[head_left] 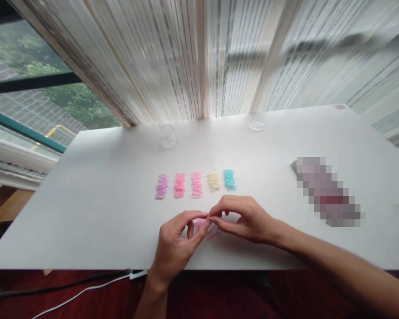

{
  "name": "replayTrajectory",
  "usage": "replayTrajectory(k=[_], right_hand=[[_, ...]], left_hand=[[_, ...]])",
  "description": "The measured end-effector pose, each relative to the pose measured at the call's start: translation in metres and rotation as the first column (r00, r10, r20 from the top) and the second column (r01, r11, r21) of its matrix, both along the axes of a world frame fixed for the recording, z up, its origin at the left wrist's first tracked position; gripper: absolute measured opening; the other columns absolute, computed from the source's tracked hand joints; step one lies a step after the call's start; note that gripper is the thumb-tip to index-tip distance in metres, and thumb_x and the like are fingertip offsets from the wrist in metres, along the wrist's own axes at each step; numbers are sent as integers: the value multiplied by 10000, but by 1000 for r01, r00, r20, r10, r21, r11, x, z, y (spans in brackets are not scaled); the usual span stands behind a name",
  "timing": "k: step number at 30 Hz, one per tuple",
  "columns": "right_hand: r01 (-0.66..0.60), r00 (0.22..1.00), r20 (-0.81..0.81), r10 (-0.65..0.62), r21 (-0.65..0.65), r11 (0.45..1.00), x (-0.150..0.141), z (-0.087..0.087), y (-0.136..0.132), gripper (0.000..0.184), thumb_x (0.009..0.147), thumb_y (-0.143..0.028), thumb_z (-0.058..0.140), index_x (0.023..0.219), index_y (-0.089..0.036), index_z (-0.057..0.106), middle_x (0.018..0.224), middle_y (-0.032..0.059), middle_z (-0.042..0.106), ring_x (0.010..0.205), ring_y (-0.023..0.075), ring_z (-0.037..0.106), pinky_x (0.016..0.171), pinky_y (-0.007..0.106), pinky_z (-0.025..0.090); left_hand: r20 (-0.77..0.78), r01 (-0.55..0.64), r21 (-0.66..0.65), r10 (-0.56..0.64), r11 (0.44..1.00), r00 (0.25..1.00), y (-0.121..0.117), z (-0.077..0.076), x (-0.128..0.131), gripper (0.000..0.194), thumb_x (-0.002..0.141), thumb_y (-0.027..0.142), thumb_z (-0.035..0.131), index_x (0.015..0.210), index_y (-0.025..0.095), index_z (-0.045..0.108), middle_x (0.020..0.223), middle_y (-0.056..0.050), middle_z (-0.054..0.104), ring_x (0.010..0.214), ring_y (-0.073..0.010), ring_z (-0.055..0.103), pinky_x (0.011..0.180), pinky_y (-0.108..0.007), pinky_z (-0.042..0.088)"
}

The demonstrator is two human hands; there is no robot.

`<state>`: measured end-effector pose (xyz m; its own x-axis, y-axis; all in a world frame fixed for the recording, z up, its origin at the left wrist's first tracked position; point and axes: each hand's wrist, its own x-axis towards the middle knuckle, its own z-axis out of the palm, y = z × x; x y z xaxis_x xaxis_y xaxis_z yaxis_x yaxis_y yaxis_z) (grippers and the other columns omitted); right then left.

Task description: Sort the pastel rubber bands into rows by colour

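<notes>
Pink heap (213,231) sits on the counter (86,221) under the left hand (177,241) and right hand (248,219), both pinched closed on one tiny, indistinct piece (208,217); five coloured bundles (197,184) lie beyond.

From the head, above the near edge of the counter (96,199), the single view is directed forward and down; the left hand (174,243) and the right hand (251,218) are framed closely, the curtain (182,57) farther off beyond.
</notes>
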<state>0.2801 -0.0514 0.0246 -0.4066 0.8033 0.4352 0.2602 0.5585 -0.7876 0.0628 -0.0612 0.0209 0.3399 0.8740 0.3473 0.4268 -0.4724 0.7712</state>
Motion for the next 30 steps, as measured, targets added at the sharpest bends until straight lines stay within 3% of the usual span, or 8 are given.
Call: replayTrajectory(k=[6, 13, 19, 24, 30], right_hand=[[49, 999, 15, -49, -17, 999, -1, -3, 1, 74, 950, -211, 661, 949, -180, 728, 816, 33, 758, 716, 140, 665, 682, 256, 531], [106, 993, 50, -104, -28, 994, 0, 0, 3, 84, 892, -141, 642, 869, -182, 711, 763, 12, 721, 691, 129, 640, 663, 240, 516], [124, 991, 51, -121, -75, 989, -1, -1, 3, 94, 900, -151, 635, 874, -188, 718, 766, 11, 728, 686, 125, 635, 655, 231, 517], [145, 989, 22, -144, -157, 977, -2, 2, 3, 86, 899, -175, 642, 867, -181, 723, 762, 11, 732, 670, 120, 627, 615, 222, 494], [113, 992, -15, -123, -299, 948, -2, 8, 1, 90, 907, -214, 655, 876, -185, 734, 782, 10, 739, 674, 121, 622, 624, 233, 497]], left_hand=[[18, -6, 47, 5, 999, 1000, 5, -4, 0, 110, 914, 145, 721, 999, 213, 737, 827, 19, 746, 541, -75, 546, 580, -192, 502], [-114, 84, 67, -76, 994, 991, 9, -5, -9, 133, 934, 113, 682, 1002, 223, 714, 927, -5, 763, 781, -129, 685, 690, -217, 521], [-174, 78, 85, -63, 993, 983, 9, 1, -6, 121, 931, 150, 697, 1026, 224, 706, 924, 6, 755, 699, -120, 647, 668, -228, 516], [-113, 36, 163, -17, 986, 993, 5, 2, 3, 194, 900, 166, 755, 1078, 222, 704, 936, 3, 759, 619, -102, 591, 636, -233, 514], [4, 41, 204, -43, 978, 999, 5, 1, 6, 193, 902, 72, 726, 1045, 201, 727, 965, -27, 777, 851, -134, 712, 730, -218, 564]])
